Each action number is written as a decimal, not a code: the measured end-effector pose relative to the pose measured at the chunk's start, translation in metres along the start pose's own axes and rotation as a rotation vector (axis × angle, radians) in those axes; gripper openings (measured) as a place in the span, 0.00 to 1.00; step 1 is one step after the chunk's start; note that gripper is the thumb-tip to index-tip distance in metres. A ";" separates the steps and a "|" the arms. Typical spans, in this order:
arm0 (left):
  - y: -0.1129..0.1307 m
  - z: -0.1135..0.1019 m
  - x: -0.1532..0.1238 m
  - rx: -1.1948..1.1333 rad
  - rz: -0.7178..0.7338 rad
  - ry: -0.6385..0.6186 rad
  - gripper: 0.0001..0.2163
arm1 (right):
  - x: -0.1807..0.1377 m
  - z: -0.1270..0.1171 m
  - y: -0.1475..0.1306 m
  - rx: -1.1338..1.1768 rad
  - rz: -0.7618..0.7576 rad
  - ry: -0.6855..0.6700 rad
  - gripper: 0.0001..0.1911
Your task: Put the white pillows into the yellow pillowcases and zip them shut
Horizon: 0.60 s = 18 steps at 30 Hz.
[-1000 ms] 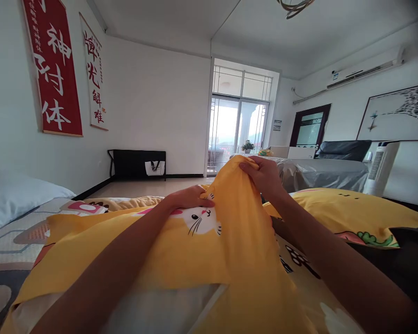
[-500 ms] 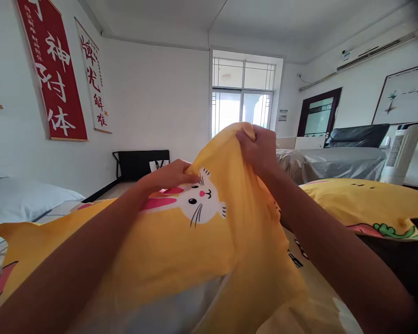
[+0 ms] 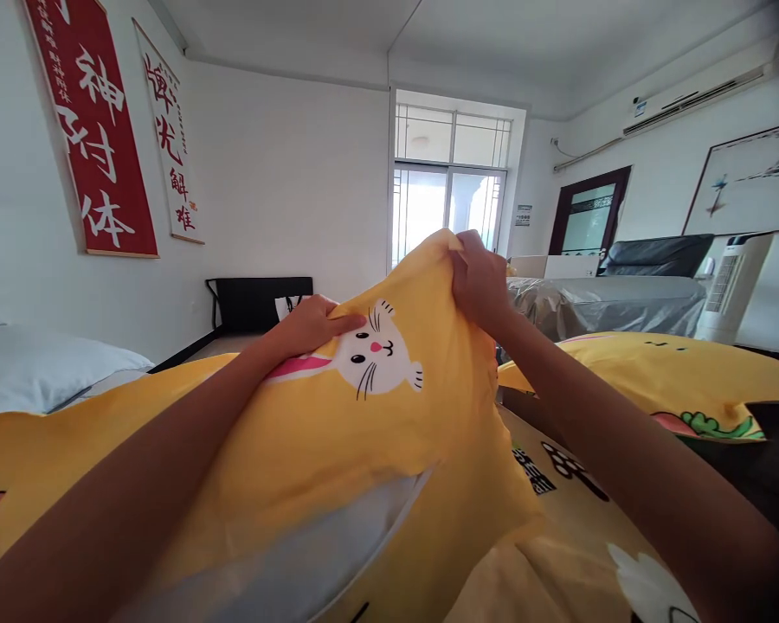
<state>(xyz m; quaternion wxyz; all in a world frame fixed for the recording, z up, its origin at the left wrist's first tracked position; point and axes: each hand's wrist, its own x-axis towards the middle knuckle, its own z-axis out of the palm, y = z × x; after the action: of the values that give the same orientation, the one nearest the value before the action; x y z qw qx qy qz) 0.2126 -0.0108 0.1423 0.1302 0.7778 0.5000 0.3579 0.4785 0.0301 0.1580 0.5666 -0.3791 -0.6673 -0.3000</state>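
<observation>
Yellow pillowcase (image 3: 337,450) held up, ctr of frame

L hand (image 3: 308,329) is just L of ctr, fingers closed on the top edge of the pillowcase, thumb on its front by the white animal print (image 3: 376,363). R hand (image 3: 480,281), a bit higher & R of ctr, has fingers bunched tight on the peaked corner; some fingertips hidden, can't tell how they sit. Pillowcase runs from the L edge thru ctr & down to the btm, w/ smth white (image 3: 286,562) showing in the gap at its lower edge, btm ctr; can't tell what exactly. Lower R: beige cloth (image 3: 571,554) w/ dark prints. A 2nd yellow pillow (image 3: 662,372) lies mid R, apart from both hands. White pillow (image 3: 58,363) mid L, beyond the pillowcase edge. Further back: red scroll (image 3: 97,138) upper L, window (image 3: 451,208) upper ctr, furniture under clear plastic (image 3: 610,303) & tall white fan (image 3: 733,290) mid R, air con (image 3: 707,86) upper R
</observation>
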 end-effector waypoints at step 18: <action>0.094 0.028 0.040 -0.177 0.329 0.161 0.12 | 0.014 -0.019 -0.040 0.314 0.133 0.028 0.08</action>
<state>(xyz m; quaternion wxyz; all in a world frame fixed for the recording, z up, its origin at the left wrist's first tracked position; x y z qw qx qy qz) 0.3056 -0.0149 0.1921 0.0973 0.8036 0.3415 0.4777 0.4537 -0.0048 0.1763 0.6468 -0.3251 -0.6713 -0.1591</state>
